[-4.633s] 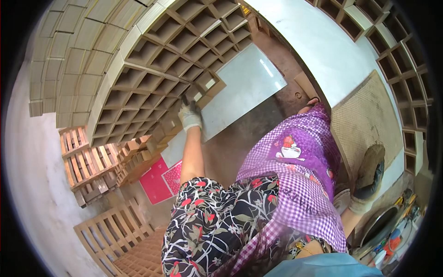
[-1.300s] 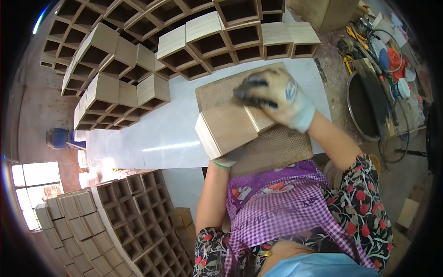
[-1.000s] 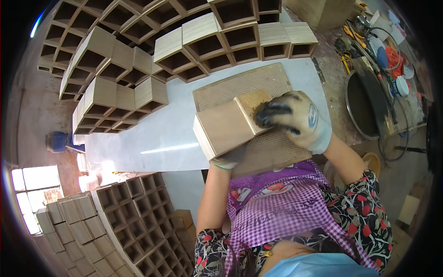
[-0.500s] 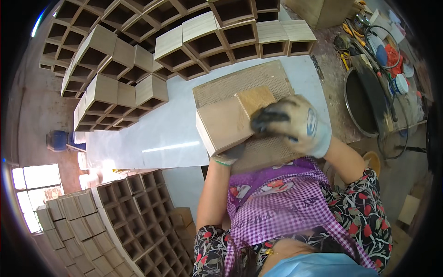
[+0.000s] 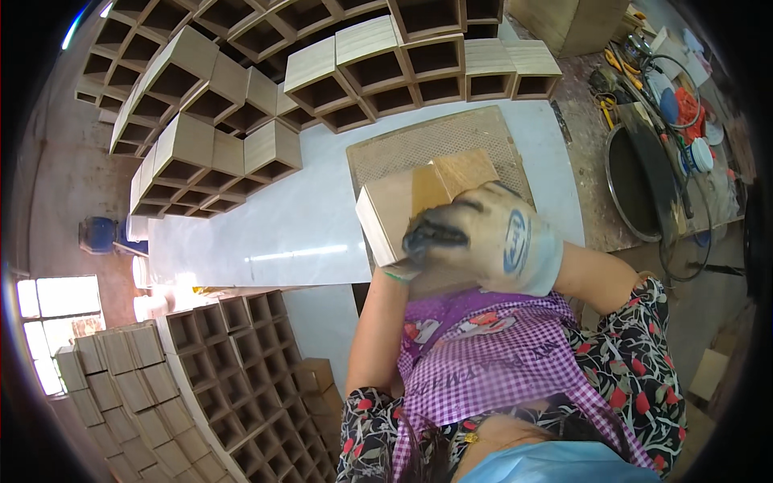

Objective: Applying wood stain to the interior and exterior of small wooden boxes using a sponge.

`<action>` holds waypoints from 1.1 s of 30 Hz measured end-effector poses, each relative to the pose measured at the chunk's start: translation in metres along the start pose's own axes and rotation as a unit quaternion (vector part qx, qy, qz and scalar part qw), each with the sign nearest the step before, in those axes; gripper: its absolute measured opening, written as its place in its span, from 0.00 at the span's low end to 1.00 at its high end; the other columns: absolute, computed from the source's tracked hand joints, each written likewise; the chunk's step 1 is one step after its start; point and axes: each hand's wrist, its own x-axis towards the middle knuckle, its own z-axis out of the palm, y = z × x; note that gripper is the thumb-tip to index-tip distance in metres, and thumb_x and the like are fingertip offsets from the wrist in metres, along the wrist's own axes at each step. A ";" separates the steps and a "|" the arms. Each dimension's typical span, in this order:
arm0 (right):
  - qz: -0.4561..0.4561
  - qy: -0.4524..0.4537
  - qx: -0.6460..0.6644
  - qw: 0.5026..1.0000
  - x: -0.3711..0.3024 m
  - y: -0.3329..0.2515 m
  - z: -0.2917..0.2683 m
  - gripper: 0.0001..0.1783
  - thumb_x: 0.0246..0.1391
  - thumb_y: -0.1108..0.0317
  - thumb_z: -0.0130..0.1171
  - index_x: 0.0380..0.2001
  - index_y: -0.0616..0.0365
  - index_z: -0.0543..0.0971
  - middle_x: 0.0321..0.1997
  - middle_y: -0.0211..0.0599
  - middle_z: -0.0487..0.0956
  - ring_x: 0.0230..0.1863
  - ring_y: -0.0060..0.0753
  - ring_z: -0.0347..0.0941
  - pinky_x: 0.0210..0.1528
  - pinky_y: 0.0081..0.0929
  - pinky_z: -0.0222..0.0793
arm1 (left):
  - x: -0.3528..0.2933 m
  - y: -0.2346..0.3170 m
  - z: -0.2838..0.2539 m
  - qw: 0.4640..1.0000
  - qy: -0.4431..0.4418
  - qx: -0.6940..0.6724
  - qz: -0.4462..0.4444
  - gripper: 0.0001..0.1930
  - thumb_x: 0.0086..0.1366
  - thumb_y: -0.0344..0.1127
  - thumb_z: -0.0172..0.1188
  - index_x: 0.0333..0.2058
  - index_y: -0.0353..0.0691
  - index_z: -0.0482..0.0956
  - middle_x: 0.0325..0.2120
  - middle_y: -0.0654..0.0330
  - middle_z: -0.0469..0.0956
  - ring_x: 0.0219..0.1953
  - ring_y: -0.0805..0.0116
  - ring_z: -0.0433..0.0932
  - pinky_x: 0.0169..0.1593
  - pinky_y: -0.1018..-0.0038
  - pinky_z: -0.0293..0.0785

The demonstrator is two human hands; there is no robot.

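A pale wooden box (image 5: 390, 211) sits tilted over a perforated tan mat (image 5: 378, 161), with a darker, wet-looking band along the right side of its upper face. My left hand (image 5: 400, 271), in a glove with a green-edged cuff, holds the box at its near end; its fingers are hidden. Over the near right part of the box is my right hand (image 5: 491, 241), in a cream glove with blackened fingers. Those fingers are curled together against the box, and whatever they hold is hidden. A browner wooden block (image 5: 467, 171) lies just beyond.
Open-fronted wooden boxes (image 5: 370, 64) are stacked along the far side of the white table (image 5: 306, 233). More stacked boxes (image 5: 241, 378) stand at lower left. At right are a round dark basin (image 5: 632, 183), a white tub (image 5: 697, 154), hoses and tools.
My right hand has swept left and nearer across the box, and a darker band now shows on its upper face. My left hand stays at the near end.
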 end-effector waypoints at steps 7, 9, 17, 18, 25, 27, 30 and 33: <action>0.133 0.004 0.020 0.991 0.044 0.030 -0.007 0.16 0.55 0.65 0.55 0.47 0.51 0.81 0.44 0.48 0.78 0.47 0.48 0.77 0.51 0.40 0.74 | 0.023 0.012 0.034 0.911 0.056 0.392 0.118 0.28 0.68 0.51 0.55 0.61 0.45 0.64 0.58 0.57 0.69 0.59 0.60 0.71 0.63 0.61 0.69; 0.161 -0.002 -0.001 0.987 0.052 0.025 -0.008 0.16 0.55 0.66 0.55 0.47 0.51 0.81 0.43 0.48 0.78 0.47 0.48 0.77 0.51 0.39 0.74 | 0.024 0.014 0.032 0.709 -0.011 0.681 0.183 0.28 0.69 0.43 0.57 0.64 0.45 0.60 0.60 0.59 0.67 0.59 0.62 0.71 0.62 0.62 0.72; -0.087 -0.012 -0.056 0.995 0.035 -0.018 -0.011 0.17 0.52 0.55 0.59 0.46 0.36 0.80 0.50 0.26 0.79 0.47 0.36 0.77 0.49 0.35 0.75 | 0.007 0.007 0.005 0.993 -0.042 -0.100 0.053 0.25 0.73 0.49 0.48 0.63 0.43 0.63 0.60 0.58 0.69 0.60 0.62 0.71 0.62 0.63 0.72; -0.086 -0.010 -0.058 0.995 0.039 -0.019 -0.010 0.17 0.52 0.55 0.59 0.46 0.36 0.80 0.50 0.26 0.79 0.47 0.36 0.77 0.49 0.35 0.75 | -0.004 0.007 0.004 0.993 -0.042 -0.097 0.052 0.25 0.73 0.49 0.47 0.63 0.43 0.63 0.60 0.58 0.69 0.60 0.62 0.71 0.62 0.64 0.72; 0.073 -0.051 -0.099 0.991 0.086 0.021 -0.011 0.17 0.52 0.67 0.60 0.47 0.43 0.81 0.45 0.41 0.78 0.49 0.45 0.76 0.53 0.39 0.72 | -0.008 -0.001 0.005 0.995 -0.031 -0.076 0.063 0.25 0.73 0.49 0.47 0.62 0.41 0.65 0.59 0.57 0.70 0.59 0.63 0.72 0.61 0.65 0.72; 0.144 -0.036 -0.101 0.984 0.091 0.034 -0.009 0.19 0.50 0.68 0.61 0.48 0.45 0.81 0.44 0.41 0.78 0.49 0.45 0.76 0.54 0.38 0.72 | -0.001 -0.005 0.006 0.995 -0.034 -0.069 0.060 0.25 0.73 0.49 0.47 0.62 0.41 0.65 0.59 0.56 0.70 0.59 0.63 0.72 0.61 0.65 0.72; 0.149 0.113 -0.046 0.981 0.069 0.047 -0.014 0.15 0.55 0.64 0.59 0.47 0.49 0.82 0.44 0.41 0.79 0.47 0.45 0.77 0.53 0.41 0.73 | -0.015 -0.009 0.002 0.996 -0.028 -0.063 0.062 0.25 0.73 0.49 0.46 0.61 0.40 0.66 0.59 0.56 0.70 0.59 0.63 0.72 0.61 0.65 0.72; 0.151 0.188 0.029 0.970 0.042 0.065 -0.020 0.17 0.54 0.65 0.58 0.49 0.50 0.80 0.43 0.43 0.77 0.46 0.49 0.76 0.52 0.42 0.73 | -0.004 -0.006 -0.004 0.996 -0.024 -0.062 0.059 0.25 0.73 0.49 0.46 0.61 0.39 0.66 0.59 0.55 0.71 0.59 0.63 0.72 0.61 0.66 0.72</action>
